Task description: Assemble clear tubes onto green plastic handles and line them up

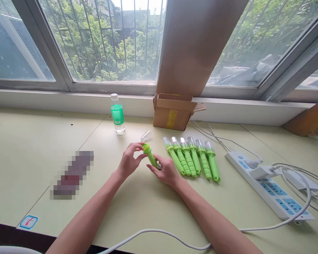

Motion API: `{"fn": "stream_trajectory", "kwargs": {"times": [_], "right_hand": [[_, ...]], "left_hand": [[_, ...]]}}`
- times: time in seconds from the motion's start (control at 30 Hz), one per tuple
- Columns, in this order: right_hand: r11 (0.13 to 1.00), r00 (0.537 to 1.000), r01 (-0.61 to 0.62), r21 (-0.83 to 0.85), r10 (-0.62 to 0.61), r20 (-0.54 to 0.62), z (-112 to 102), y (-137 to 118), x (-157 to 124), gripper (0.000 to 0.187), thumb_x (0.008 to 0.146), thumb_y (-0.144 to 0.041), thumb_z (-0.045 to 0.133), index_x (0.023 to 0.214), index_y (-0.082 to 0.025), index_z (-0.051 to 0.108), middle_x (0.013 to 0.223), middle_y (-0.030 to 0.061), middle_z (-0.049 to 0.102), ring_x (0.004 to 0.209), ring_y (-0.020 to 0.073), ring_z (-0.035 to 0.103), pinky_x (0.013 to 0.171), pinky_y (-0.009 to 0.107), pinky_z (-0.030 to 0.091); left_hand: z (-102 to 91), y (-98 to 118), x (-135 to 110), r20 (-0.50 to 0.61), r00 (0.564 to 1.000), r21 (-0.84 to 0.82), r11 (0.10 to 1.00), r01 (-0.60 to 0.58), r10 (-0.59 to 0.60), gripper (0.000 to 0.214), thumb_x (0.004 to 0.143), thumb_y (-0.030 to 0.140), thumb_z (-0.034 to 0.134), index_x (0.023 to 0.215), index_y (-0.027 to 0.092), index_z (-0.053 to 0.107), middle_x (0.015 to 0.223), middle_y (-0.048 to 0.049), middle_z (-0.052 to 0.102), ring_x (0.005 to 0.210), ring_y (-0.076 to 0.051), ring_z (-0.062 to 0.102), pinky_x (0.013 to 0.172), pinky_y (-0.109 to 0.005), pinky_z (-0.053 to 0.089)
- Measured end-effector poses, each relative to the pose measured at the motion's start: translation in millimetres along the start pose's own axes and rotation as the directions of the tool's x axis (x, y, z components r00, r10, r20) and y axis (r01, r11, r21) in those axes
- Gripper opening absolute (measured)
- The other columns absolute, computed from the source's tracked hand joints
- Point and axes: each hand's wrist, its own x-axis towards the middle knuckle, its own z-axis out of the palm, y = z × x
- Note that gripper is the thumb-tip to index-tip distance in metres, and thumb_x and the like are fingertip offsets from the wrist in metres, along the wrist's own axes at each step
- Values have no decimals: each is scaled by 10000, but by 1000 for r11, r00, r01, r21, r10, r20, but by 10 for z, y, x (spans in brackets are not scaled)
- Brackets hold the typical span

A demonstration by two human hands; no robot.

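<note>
Over the middle of the table, both hands are on one green plastic stick [151,157] with a yellow threaded collar at its upper end. My left hand [129,158] pinches that collar between thumb and fingertips. Lower down, my right hand [167,170] grips the handle, and a small silvery round piece [159,165] shows by its fingers. A clear ribbed plastic cap [146,135] lies on the table just beyond the left fingers. To the right, several similar green sticks [192,158] lie in a row, clear caps on their far ends, some with spiral-ridged handles.
Against the sill stand a water bottle [117,114] with a green label and an open cardboard box [172,113]. A white power strip [267,187] with plugs and cables sits at right. One white cable [159,231] crosses the near edge. A blurred patch [73,174] lies left.
</note>
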Motion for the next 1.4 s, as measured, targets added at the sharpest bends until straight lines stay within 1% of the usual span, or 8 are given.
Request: {"fn": "stream_trajectory", "kwargs": {"times": [0.13,0.23,0.33,0.5,0.63,0.97,1.27,1.4], "right_hand": [[999,997,14,-32,-16,-72,22,13,1,249,817,-357,563,969,-163,602,648,9,575,549,121,448,561,234,333],[999,998,49,5,-49,-46,12,-15,0,151,850,-297,501,843,-170,582,613,-4,524,532,109,398,553,231,318],[998,999,48,47,-47,-13,-8,-42,-4,159,860,-295,483,780,-174,548,589,-18,468,522,104,354,542,232,302],[996,999,23,91,-25,28,-36,-48,-9,159,863,-292,474,788,-173,547,587,-25,435,527,105,339,544,237,292],[993,999,1,118,-5,33,-46,-54,-5,158,860,-296,479,792,-173,551,587,-30,424,530,104,330,548,241,287],[950,996,-86,301,74,49,-37,-76,-9,231,860,-344,495,704,-174,507,566,-51,315,515,92,265,492,245,230],[897,981,-192,398,167,96,-28,-80,-12,292,843,-364,522,624,-178,469,549,-36,405,501,90,343,499,245,268],[807,957,-289,516,233,172,-35,-111,-6,319,827,-398,535,605,-173,498,521,-26,461,468,95,402,470,237,304]], "left_hand": [[27,39,-13,-2,1000,15,999,-29,29,176,783,220,646,907,196,524,1071,-66,625,1003,-186,608,806,-393,581],[28,69,-4,15,1000,-20,1000,-21,21,216,764,224,667,927,203,528,1075,-64,614,1013,-186,600,800,-384,583],[23,74,8,54,998,-58,998,11,-8,243,755,237,677,941,208,523,1085,-62,602,1017,-183,600,802,-379,584],[42,41,-3,94,993,-85,993,81,-73,212,769,254,663,907,202,511,1093,-70,616,1021,-189,611,827,-398,577],[68,27,-19,71,995,-89,993,81,-75,191,767,265,667,862,195,516,1087,-75,630,1011,-199,622,827,-408,580],[49,57,-2,72,994,-153,984,95,-84,261,744,276,690,936,204,528,1103,-68,633,982,-185,639,824,-398,593],[64,2,-10,61,990,-127,983,133,-126,230,743,282,692,874,200,522,1056,-59,650,913,-172,654,814,-400,593],[41,-15,5,63,990,-132,982,137,-129,265,702,288,727,863,194,539,1025,-57,650,896,-171,646,799,-400,593]]}}
